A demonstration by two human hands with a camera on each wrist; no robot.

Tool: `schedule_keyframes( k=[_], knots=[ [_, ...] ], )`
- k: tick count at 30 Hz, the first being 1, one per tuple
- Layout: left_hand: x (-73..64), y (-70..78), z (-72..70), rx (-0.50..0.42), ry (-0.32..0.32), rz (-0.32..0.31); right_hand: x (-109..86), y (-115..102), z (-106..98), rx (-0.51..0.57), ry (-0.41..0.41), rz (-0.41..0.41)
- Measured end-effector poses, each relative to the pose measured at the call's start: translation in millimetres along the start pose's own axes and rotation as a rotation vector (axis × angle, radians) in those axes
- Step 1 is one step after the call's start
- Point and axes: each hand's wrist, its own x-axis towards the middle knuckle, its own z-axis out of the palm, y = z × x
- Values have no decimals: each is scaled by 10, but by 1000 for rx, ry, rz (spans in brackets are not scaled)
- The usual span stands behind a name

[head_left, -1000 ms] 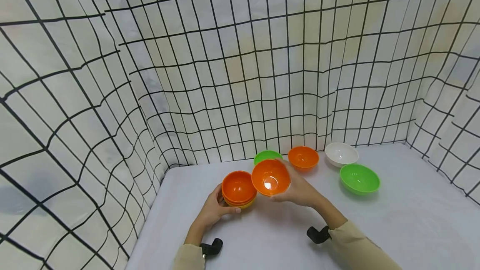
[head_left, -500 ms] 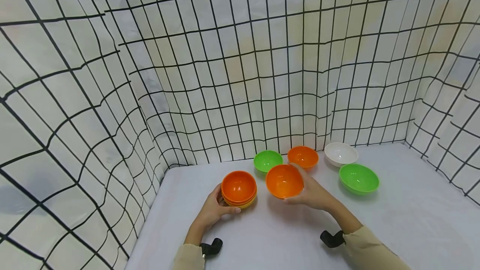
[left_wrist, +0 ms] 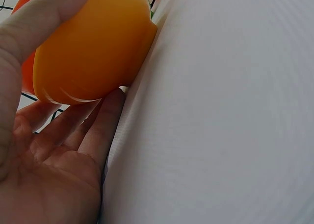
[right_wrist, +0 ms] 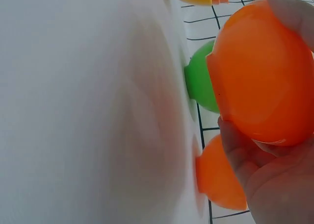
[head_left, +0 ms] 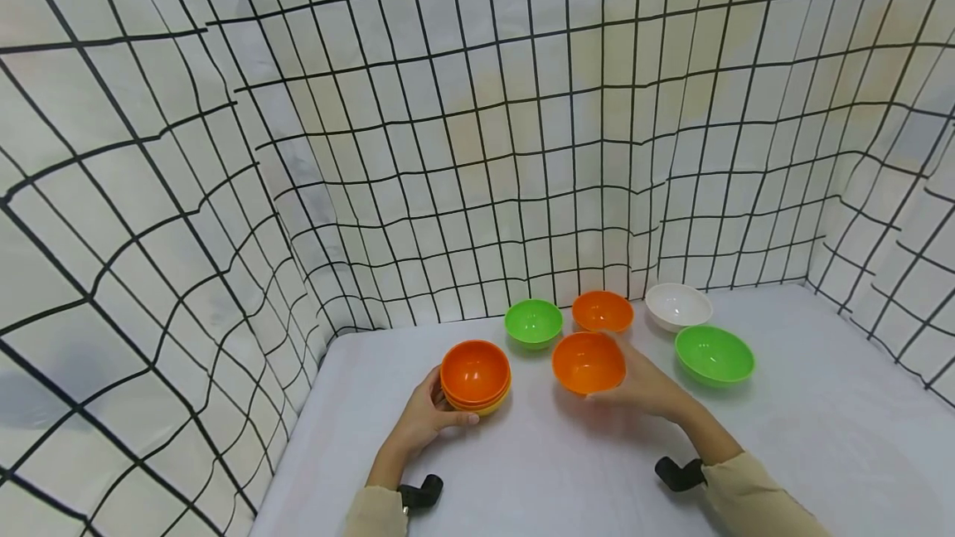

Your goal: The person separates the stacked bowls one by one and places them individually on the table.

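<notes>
Orange bowls [head_left: 475, 373] sit nested in a yellow bowl [left_wrist: 98, 47] on the white table, forming a stack at the left. My left hand [head_left: 424, 421] holds this stack from the side, thumb in front and fingers behind. To its right, my right hand [head_left: 643, 384] grips another orange bowl [head_left: 588, 365] by its right side. In the right wrist view this held orange bowl [right_wrist: 265, 72] is lifted off the table, with the thumb at one side and the fingers at the other. The stack's inner depth cannot be fully seen.
Behind the held bowl stand a small green bowl [head_left: 533, 323] and an orange bowl [head_left: 603, 311]. Farther right are a white bowl [head_left: 679, 307] and a larger green bowl [head_left: 715, 355]. A white cloth wall with black grid lines [head_left: 477, 147] encloses the table [head_left: 552, 471].
My right hand has carried its orange bowl rightward and away from the stack, uncovering the small green bowl behind. My left hand has stayed at the stack.
</notes>
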Motion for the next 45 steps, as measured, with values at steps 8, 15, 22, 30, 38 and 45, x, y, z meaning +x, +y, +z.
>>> schedule_keyframes(
  k=[8, 15, 22, 30, 38, 45],
  knots=[
    [11, -25, 5, -1, 5, -9, -45, 108, -127, -29, 10, 13],
    [-1, -7, 6, 4, -2, -15, -66, 195, -211, -71, 6, 58],
    [6, -9, 5, -4, 2, -19, -84, 242, -289, -94, -6, 92],
    [5, -18, 5, -1, 6, -21, -101, 265, -339, -117, -32, 139],
    [6, -12, 6, 4, 7, -18, -96, 297, -347, -120, -40, 172],
    [8, -10, 4, 0, 7, -16, -85, 325, -359, -106, -53, 199]
  ],
)
